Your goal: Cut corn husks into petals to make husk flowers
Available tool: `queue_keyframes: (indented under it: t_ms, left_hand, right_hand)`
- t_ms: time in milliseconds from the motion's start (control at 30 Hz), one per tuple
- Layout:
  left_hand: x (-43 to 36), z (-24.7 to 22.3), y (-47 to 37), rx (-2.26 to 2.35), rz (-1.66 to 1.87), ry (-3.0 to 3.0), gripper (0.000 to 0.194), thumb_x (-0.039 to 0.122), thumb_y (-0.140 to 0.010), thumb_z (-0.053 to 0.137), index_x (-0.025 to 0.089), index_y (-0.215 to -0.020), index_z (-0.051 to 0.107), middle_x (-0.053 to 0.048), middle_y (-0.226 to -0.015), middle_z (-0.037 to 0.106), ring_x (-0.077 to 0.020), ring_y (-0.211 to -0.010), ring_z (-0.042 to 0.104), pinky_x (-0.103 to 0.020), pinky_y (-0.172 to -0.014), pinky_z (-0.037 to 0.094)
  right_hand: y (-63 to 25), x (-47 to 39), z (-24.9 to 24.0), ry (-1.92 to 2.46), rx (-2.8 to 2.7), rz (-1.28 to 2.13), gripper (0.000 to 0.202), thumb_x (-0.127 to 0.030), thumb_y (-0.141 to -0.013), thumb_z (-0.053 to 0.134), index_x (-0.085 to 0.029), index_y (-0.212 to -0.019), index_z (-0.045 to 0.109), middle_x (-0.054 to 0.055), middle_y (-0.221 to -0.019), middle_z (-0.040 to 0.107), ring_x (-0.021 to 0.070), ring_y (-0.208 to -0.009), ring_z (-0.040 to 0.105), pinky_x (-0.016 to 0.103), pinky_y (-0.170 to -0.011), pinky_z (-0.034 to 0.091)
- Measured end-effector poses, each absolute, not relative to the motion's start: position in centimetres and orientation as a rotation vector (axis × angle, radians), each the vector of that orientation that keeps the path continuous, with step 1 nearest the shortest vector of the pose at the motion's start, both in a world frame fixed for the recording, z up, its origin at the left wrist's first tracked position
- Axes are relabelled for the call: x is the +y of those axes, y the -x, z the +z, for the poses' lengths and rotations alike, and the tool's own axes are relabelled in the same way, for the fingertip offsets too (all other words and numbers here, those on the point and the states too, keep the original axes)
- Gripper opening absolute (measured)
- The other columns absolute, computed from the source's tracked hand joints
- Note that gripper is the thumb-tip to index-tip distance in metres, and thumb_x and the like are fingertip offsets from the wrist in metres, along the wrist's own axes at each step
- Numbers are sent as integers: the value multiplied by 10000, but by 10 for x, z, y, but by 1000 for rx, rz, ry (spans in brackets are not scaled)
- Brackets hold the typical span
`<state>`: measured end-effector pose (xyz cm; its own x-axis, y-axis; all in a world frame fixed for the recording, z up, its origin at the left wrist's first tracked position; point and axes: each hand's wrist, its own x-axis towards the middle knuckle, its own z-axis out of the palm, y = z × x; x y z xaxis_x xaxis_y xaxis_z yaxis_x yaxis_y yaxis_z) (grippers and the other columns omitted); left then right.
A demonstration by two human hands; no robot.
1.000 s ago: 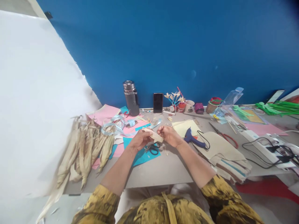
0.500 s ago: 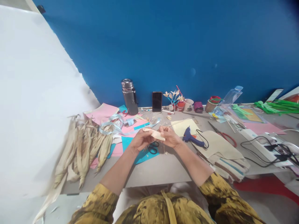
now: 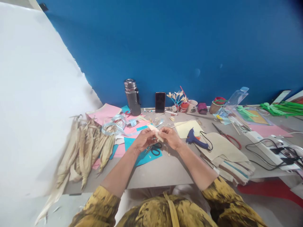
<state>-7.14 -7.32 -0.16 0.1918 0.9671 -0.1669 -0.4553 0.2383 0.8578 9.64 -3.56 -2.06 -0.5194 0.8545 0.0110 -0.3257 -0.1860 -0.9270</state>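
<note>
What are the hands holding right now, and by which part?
A pale strip, in both hands: the left hand pinches it around its middle, the right hand toward its near end. The far end sticks out free.

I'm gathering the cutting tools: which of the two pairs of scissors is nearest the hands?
The black-handled scissors, on the blue sheet beside the left hand. The red-handled scissors lie farther off to the right, past the blue glue gun.

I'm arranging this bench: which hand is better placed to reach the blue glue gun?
Probably the right hand: the blue glue gun lies to its right, farther from the left hand. Both hold the pale strip, so the right must first let go.
</note>
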Motion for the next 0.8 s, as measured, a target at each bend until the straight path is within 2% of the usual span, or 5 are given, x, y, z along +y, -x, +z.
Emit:
queue_keyframes:
  t_ms: [333,467,567,700,800]
  left_hand:
    - [-74,-12,66,723,1098,-893,280,279,-650,861,113,-806,699,-43,-713,653,-120,-600,570,-257,-610,458]
    - [-75,-12,66,678,1080,-861,305,318,-671,843,112,-848,705,-51,-724,656,-128,-623,581,-263,-636,463]
    - [-75,-14,59,752,1159,-871,347,376,-687,834,125,-889,706,-52,-759,661,-133,-655,588,-260,-629,461]
    - [-76,-17,54,872,1215,-974,328,362,-650,862,127,-813,700,-9,-646,602,-108,-573,528,-253,-583,434]
    - [-76,-16,57,815,1180,-968,334,360,-628,874,129,-800,705,-4,-641,595,-110,-565,523,-270,-596,443]
  right_hand:
    - [-91,-36,-25,643,-1106,1910,392,-445,-634,884,-181,-631,594,-12,-560,608,130,-490,550,272,-519,464]
    - [-89,-37,-25,636,-1087,1903,404,-468,-626,883,-186,-647,595,-12,-559,613,135,-484,549,291,-522,494]
    - [-89,-37,-26,651,-1062,1839,393,-464,-649,870,-193,-655,587,-36,-532,593,119,-460,525,264,-488,481]
    - [-88,-39,-27,673,-1078,1775,372,-443,-665,866,-183,-656,599,-35,-517,600,111,-454,535,233,-470,462]
    - [-86,-40,-26,654,-1093,1820,400,-477,-652,866,-186,-641,591,-22,-523,603,119,-449,537,248,-463,462]
